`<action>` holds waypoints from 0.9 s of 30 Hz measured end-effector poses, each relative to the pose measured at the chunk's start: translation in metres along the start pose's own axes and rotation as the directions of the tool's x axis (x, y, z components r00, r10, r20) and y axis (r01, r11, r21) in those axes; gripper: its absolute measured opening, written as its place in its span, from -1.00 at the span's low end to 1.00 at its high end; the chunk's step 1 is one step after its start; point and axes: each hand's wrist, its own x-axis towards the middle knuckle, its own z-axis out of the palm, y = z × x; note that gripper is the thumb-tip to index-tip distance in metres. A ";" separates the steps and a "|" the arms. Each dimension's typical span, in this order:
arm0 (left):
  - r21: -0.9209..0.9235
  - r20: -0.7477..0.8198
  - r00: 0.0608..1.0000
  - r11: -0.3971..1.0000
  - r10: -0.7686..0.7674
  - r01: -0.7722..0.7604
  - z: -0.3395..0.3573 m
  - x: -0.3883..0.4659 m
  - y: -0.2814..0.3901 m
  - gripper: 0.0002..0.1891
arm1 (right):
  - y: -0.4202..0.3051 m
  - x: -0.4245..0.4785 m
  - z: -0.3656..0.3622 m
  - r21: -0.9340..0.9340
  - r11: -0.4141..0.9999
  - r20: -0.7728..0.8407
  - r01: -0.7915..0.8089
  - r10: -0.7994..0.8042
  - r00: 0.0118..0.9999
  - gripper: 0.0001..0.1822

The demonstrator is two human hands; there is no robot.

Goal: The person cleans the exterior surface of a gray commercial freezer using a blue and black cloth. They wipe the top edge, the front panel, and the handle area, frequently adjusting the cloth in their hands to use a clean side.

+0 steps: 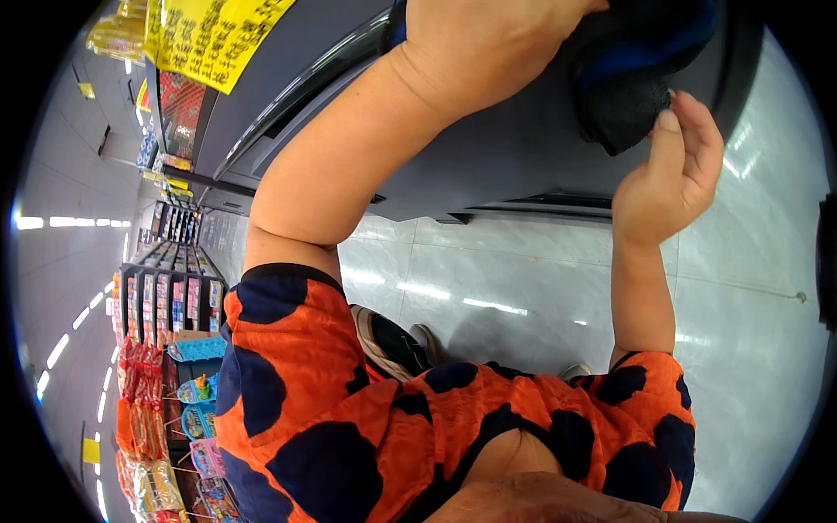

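A black fabric item with a blue band [621,108] lies in folds over a dark grey fixture panel [458,167] at the top right. My right hand [673,163] pinches its lower corner between thumb and fingers. At the top edge, my left hand [497,49] is bent over the panel beside the fabric. The frame cuts off most of its fingers, so its grip cannot be made out. More black and blue material [395,29] shows on the left side of that wrist.
Shelves of packaged goods [173,301] and hanging toy packs [199,421] stand at the left. A yellow sign with handwriting [209,42] hangs at the upper left. Glossy tiled floor [523,268] lies below the panel. A dark object [827,261] shows at the right rim.
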 end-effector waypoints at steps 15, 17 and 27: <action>0.371 0.241 0.934 0.914 -0.263 0.162 -0.185 -0.166 0.002 -0.56 | 0.057 -0.046 0.032 -0.400 0.840 0.284 0.367 -0.267 0.921 -0.74; 0.359 0.192 0.947 0.916 -0.258 0.177 -0.201 -0.191 -0.004 -0.56 | 0.062 -0.051 0.036 -0.474 0.746 0.356 0.467 -0.323 0.877 -0.73; 0.484 0.158 0.885 0.816 -0.438 0.317 -0.345 -0.336 -0.017 -0.57 | 0.078 -0.036 0.014 -0.576 0.361 0.608 0.733 -0.410 0.680 -0.80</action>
